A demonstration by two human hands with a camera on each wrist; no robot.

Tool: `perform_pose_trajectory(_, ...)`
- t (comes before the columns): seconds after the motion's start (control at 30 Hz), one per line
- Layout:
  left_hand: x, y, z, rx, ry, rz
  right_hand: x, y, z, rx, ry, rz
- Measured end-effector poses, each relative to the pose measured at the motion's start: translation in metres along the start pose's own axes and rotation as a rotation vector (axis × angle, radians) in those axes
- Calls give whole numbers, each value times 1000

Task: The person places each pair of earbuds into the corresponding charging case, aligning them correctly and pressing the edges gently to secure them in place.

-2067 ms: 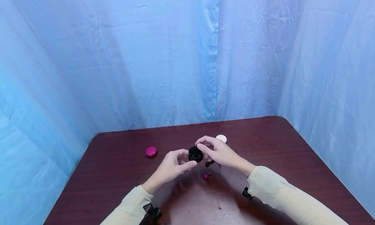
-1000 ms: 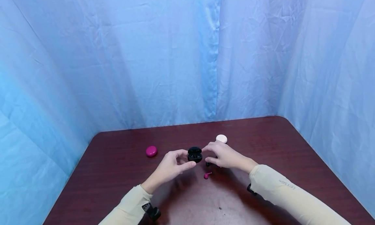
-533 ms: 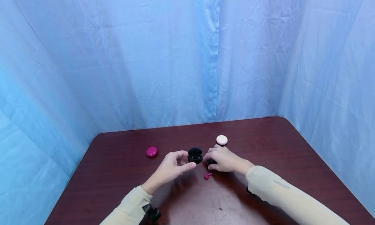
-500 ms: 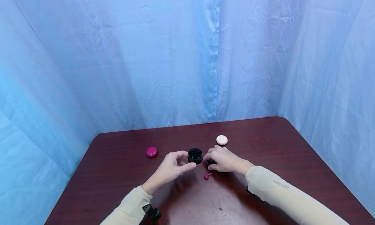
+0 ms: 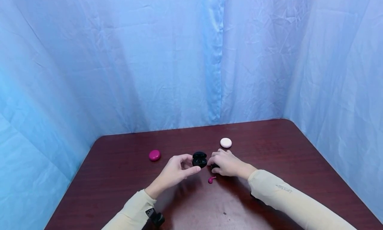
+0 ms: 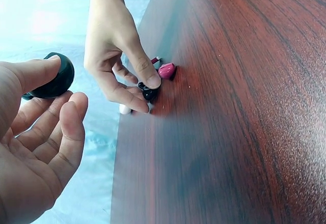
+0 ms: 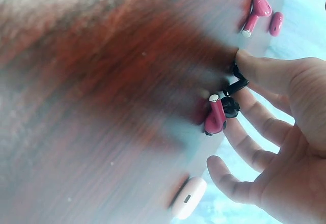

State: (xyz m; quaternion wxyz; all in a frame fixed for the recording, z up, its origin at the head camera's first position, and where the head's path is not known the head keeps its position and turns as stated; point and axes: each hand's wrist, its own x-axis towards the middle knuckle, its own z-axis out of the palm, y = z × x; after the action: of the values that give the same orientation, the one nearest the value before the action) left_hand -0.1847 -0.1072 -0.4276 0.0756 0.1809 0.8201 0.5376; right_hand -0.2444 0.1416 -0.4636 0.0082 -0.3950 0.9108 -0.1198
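Note:
My left hand [image 5: 176, 169] holds a round black earbud case [image 5: 199, 161] above the table, its lid raised. In the left wrist view, the thumb presses on the side of the case [image 6: 56, 81]. Low over the table, my right hand [image 5: 229, 163] pinches a black earbud [image 7: 237, 83] between thumb and index finger, the other fingers spread. Right beside it lie a second black earbud [image 7: 231, 107] and a pink earbud [image 7: 216, 118]. Another pink earbud [image 5: 210, 180] rests nearer to me, just below the right thumb in the head view.
A closed pink case [image 5: 154, 155] sits on the left of the dark red wooden table [image 5: 119, 180]. Behind the right hand is a white case [image 5: 225, 143]. Blue curtains [image 5: 167, 63] surround the table's back and sides.
My right hand has left the lid of the black case and come down to the black earbuds on the table, where its fingers have closed. The left hand stays nearly still with the case.

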Motion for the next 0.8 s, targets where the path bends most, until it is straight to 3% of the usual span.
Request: perform_pose_trajectory(0.8,1,-3,-2,15,-11,3,1,0,0,20,-3,17)
